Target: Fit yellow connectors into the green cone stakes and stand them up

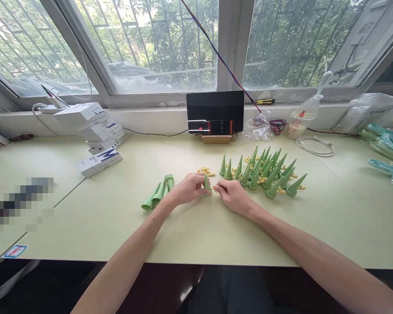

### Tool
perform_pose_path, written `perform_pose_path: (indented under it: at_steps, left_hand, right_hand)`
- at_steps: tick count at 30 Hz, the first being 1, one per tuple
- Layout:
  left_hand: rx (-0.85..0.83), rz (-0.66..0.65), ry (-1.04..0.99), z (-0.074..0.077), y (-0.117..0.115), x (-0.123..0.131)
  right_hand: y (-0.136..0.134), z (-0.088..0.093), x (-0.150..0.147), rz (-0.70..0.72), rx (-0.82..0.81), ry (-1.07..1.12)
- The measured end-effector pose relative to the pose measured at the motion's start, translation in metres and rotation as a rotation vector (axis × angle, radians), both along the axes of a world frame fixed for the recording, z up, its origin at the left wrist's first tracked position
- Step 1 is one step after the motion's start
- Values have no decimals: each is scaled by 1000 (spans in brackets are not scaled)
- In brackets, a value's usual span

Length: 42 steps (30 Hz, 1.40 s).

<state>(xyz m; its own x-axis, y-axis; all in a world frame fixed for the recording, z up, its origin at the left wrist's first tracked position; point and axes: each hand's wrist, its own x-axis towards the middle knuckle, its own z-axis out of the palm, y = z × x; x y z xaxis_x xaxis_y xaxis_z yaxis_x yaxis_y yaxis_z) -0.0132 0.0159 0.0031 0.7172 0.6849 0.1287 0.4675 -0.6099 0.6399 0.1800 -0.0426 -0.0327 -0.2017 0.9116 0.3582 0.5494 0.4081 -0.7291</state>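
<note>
The left hand (pixel 193 186) partly hides the green cone (pixel 206 183) it grips.

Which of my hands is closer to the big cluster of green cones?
Right. Your right hand is just in front of the left end of the cluster; your left hand is farther off to the left, holding a single green cone.

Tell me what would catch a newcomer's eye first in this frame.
First, probably the spiky green cones crowded right of centre on the pale table. Next, the single green cone held by the left hand, with the right hand close beside it. Behind, a dark screen stands before the windows.
</note>
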Motion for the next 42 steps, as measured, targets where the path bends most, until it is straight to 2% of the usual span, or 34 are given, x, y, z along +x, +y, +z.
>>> perform_pose_path:
  at_steps: [7, 15, 21, 29, 34, 42]
  left_hand:
    - [-4, -17, 2, 1, -3, 3]
    - [2, -4, -98, 3, -4, 5]
    - [-146, 52, -163, -2, -6, 9]
    - [-238, 114, -283, -10, -4, 12]
    - [-375, 145, -391, -9, -6, 14]
    - [-485, 199, -388, -5, -7, 13]
  right_hand:
    - [1, 0, 1, -5, -19, -20]
    - [0, 3, 0, -54, -18, 78]
    - [0, 3, 0, -96, -42, 133]
    - [0, 5, 0, -43, -55, 201]
    - [-1, 6, 2, 12, -63, 238]
    - [0, 5, 2, 18, -26, 280]
